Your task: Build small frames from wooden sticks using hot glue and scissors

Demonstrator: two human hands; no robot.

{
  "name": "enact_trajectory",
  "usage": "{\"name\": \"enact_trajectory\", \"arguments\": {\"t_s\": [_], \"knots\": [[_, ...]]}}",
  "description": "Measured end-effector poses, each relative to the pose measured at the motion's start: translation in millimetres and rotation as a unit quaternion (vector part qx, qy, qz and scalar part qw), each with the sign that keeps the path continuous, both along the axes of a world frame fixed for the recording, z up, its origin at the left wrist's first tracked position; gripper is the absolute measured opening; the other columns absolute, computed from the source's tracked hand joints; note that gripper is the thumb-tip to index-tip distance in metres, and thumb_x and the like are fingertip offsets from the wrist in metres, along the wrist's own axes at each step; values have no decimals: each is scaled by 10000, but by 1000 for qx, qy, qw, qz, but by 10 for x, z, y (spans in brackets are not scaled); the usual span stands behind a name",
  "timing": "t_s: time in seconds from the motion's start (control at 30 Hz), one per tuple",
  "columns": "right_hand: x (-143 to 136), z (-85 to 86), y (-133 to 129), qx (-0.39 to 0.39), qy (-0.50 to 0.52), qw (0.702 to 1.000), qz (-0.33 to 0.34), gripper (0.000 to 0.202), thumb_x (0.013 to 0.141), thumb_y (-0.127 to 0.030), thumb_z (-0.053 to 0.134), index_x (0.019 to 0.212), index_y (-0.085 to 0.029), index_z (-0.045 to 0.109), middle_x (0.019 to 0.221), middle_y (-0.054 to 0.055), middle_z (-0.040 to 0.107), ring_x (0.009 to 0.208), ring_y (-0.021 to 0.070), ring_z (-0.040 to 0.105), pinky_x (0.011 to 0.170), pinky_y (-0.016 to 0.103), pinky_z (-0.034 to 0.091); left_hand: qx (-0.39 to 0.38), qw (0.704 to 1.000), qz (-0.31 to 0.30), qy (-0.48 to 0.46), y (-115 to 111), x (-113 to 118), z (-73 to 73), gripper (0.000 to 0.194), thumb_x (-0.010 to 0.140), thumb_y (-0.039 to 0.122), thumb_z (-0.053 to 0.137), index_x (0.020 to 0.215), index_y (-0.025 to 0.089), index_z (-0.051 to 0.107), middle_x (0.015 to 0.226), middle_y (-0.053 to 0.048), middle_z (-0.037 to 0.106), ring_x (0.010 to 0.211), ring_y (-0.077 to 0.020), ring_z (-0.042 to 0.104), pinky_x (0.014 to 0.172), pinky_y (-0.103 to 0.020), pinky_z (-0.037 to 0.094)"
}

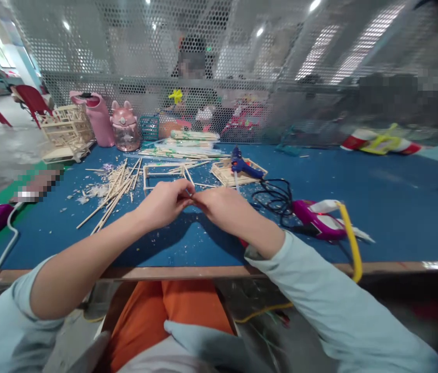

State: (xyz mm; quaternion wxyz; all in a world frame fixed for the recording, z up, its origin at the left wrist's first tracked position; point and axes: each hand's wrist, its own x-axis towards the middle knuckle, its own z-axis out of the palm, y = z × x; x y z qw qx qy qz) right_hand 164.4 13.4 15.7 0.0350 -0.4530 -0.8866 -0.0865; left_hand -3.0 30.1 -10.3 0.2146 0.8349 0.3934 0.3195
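Above the blue tabletop [176,241], my left hand [164,203] and my right hand [222,207] meet with fingertips pinched together. Something small and thin seems to sit between them, but the fingers hide it and I cannot make it out. Just behind my left hand stands an open frame of thin wooden sticks [145,178]. A pile of loose sticks [116,191] lies to its left among pale scraps. Beyond my right hand, a blue glue gun [246,168] rests over a flat stick panel [222,173].
Right of my hands lie a coiled black cable [275,199] and a purple-and-white power strip [322,221] with a yellow cord [353,246]. A stick model [66,132], pink bottle [100,122], clear jar [126,129] and bagged sticks [188,147] stand before a metal mesh screen [126,52].
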Motion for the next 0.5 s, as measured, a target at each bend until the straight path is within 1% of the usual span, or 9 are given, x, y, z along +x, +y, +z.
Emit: {"name": "enact_trajectory", "arguments": {"t_s": [0.07, 0.1, 0.17, 0.2, 0.27, 0.3, 0.37, 0.43, 0.5], "knots": [[-46, -19, 122, 9, 12, 1000, 4, 302, 915, -250, 391, 928, -183, 685, 845, 127, 717, 787, 236, 668, 627, 278, 412, 32, 999, 27, 21, 56, -82, 61, 165, 771, 160, 601, 935, 176, 607, 848, -41, 705, 781, -155, 645, 694, -248, 463], [-59, -41, 156, 8, 17, 1000, 9, 292, 910, -256, 406, 899, -195, 691, 815, 120, 716, 766, 234, 668, 618, 278, 411, 56, 997, 52, 29, 87, -144, 87, 173, 773, 191, 606, 945, 176, 613, 884, -52, 701, 810, -165, 637, 719, -261, 459], [-61, -124, 150, -3, 21, 1000, 22, 260, 892, -258, 448, 820, -215, 694, 756, 90, 715, 716, 217, 667, 599, 269, 416, 98, 987, 122, 25, 155, -310, 120, 201, 796, 263, 582, 969, 169, 620, 930, -70, 689, 839, -176, 616, 748, -280, 445], [-49, -189, 113, -12, 26, 999, 32, 251, 887, -259, 461, 796, -220, 691, 752, 76, 716, 710, 208, 668, 600, 266, 426, 106, 981, 162, 11, 192, -409, 125, 223, 819, 292, 546, 986, 163, 617, 919, -72, 685, 815, -172, 608, 736, -279, 441], [11, -354, -1, -26, 57, 996, 56, 241, 892, -256, 462, 826, -219, 691, 837, 65, 728, 786, 198, 676, 662, 275, 469, 90, 967, 237, -12, 267, -612, 109, 255, 844, 317, 483, 992, 152, 611, 829, -60, 674, 714, -156, 583, 668, -266, 428], [60, -445, -60, -26, 103, 992, 71, 237, 893, -238, 458, 871, -204, 692, 911, 76, 728, 871, 204, 673, 736, 298, 488, 73, 963, 260, -14, 302, -704, 89, 270, 850, 321, 458, 996, 149, 606, 792, -54, 665, 674, -151, 568, 642, -263, 418], [191, -610, -139, -18, 183, 979, 88, 242, 888, -208, 458, 948, -177, 690, 1059, 102, 697, 1038, 219, 630, 888, 358, 479, 34, 961, 274, -8, 358, -846, 37, 293, 853, 321, 426, 1021, 147, 591, 757, -48, 655, 633, -150, 554, 617, -265, 405], [347, -717, -143, -24, 230, 970, 69, 274, 897, -221, 435, 989, -159, 686, 1116, 111, 674, 1095, 216, 602, 951, 383, 463, -12, 966, 256, 9, 385, -924, -18, 328, 848, 319, 409, 1076, 141, 564, 755, -52, 657, 625, -159, 559, 612, -273, 403], [491, -747, -88, -46, 247, 967, 43, 295, 898, -250, 427, 1011, -162, 685, 1119, 99, 674, 1116, 214, 589, 973, 394, 456, -55, 973, 221, 38, 384, -948, -67, 383, 826, 306, 425, 1148, 125, 525, 762, -58, 661, 634, -168, 567, 613, -280, 405]]}}
